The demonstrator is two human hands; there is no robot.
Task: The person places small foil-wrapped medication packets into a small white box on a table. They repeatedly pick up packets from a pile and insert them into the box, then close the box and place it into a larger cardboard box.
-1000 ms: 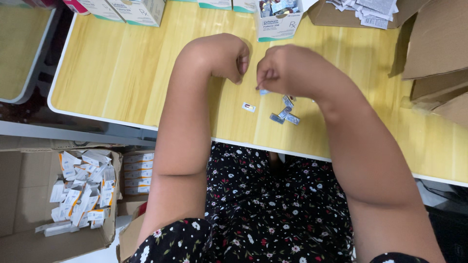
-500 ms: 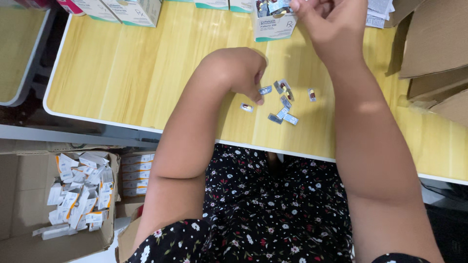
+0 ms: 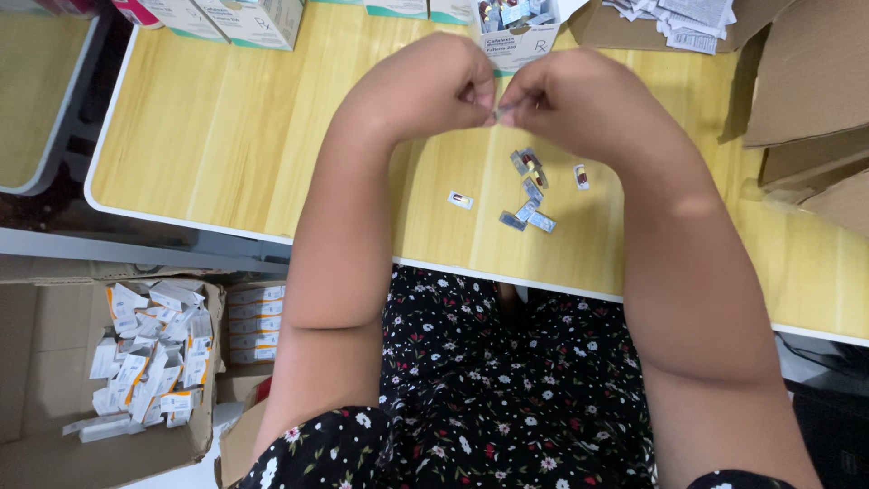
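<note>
Head view, looking down on a yellow wooden table point(image 3: 226, 136). The left hand point(image 3: 439, 86) and the right hand point(image 3: 566, 95) meet above the table, knuckles facing each other, fingers curled narrow. Between their fingertips they pinch one small silvery blister piece point(image 3: 501, 112); both hands grip it, the left from the left side and the right from the right side. How the piece is oriented cannot be told, since the fingers hide most of it.

On the table, just below the joined hands, lies a loose cluster of cut blister pieces point(image 3: 529, 195), each silvery with a dark red capsule showing. One single piece point(image 3: 461, 200) rests apart to the left of the cluster, and another single piece point(image 3: 580, 176) rests to its right.

At the far edge of the table, directly beyond the hands, stands an open white carton point(image 3: 514, 43) holding more blister pieces. Further white-and-green boxes point(image 3: 244, 20) line the far-left edge of the table. Folded paper leaflets point(image 3: 688, 23) lie at the far-right edge, beside brown cardboard sheets point(image 3: 806, 100).

Below the table's near edge, a black floral dress point(image 3: 507, 398) covers the person's lap. To the left of the table, on the floor, a cardboard box point(image 3: 54, 453) holds a heap of small white packets point(image 3: 145, 362).
</note>
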